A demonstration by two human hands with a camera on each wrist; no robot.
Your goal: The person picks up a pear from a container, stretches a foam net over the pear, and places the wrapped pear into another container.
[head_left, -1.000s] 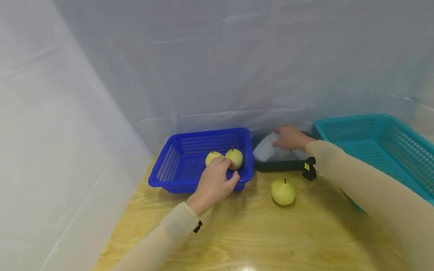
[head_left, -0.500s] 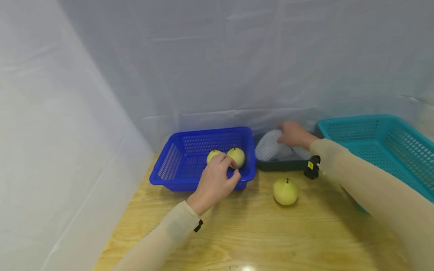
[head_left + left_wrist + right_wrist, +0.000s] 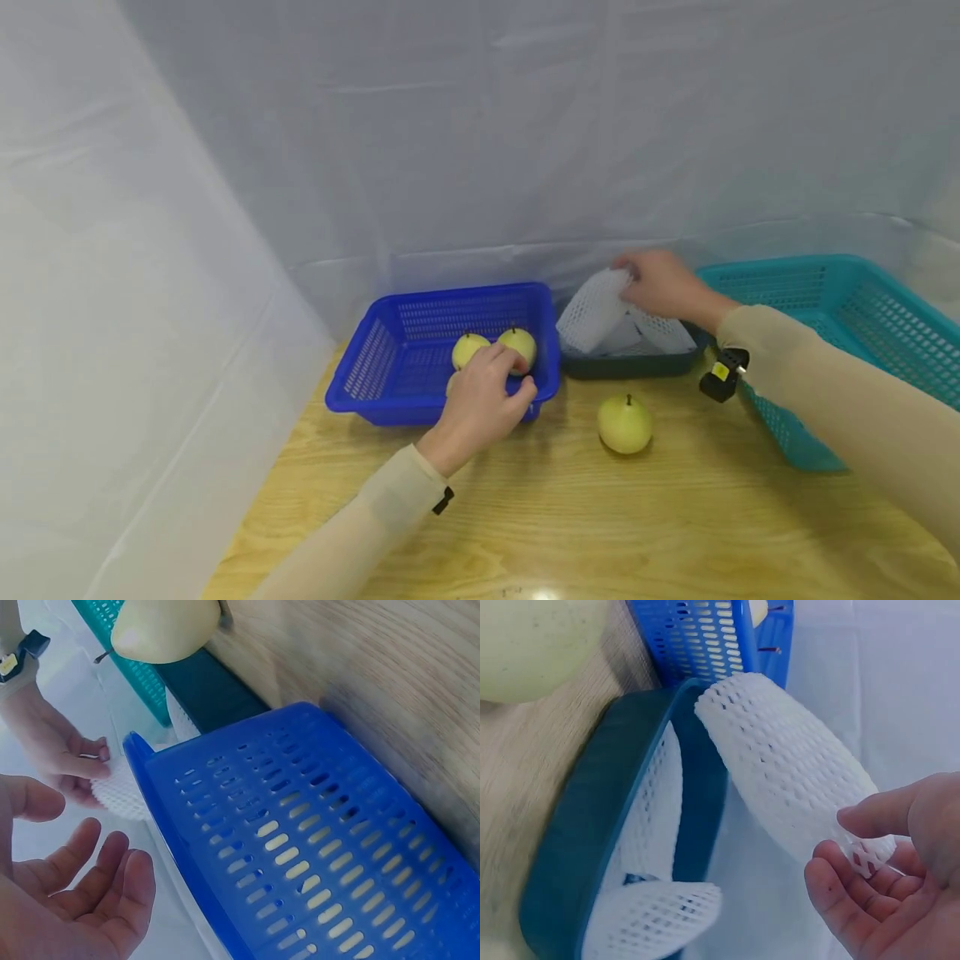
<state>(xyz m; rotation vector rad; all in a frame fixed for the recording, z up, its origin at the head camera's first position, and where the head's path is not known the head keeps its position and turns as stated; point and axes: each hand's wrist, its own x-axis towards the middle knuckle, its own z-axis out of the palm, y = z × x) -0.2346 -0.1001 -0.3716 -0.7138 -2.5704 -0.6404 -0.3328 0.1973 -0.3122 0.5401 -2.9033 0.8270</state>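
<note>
My right hand [image 3: 667, 287] pinches one end of a white foam fruit net [image 3: 787, 765] between thumb and fingers. The net hangs at a slant over a dark green tray [image 3: 630, 367], where more foam nets [image 3: 649, 919] lie. My left hand [image 3: 483, 400] hovers at the near right rim of the blue basket [image 3: 397, 415], fingers loosely bent with nothing between them. Beyond its fingers, yellow-green pears [image 3: 517, 342] sit in the basket, partly hidden by the hand. Another pear [image 3: 626, 425] stands stem up on the table in front of the tray.
A larger teal basket [image 3: 802, 442] stands to the right of the tray, partly behind my right forearm. The wooden table [image 3: 570, 525] extends toward me. White sheeting [image 3: 487, 150] hangs behind the containers and along the left side.
My right hand has risen and moved a little right, lifting the foam net partly out of the tray. The left hand has stayed nearly still over the blue basket.
</note>
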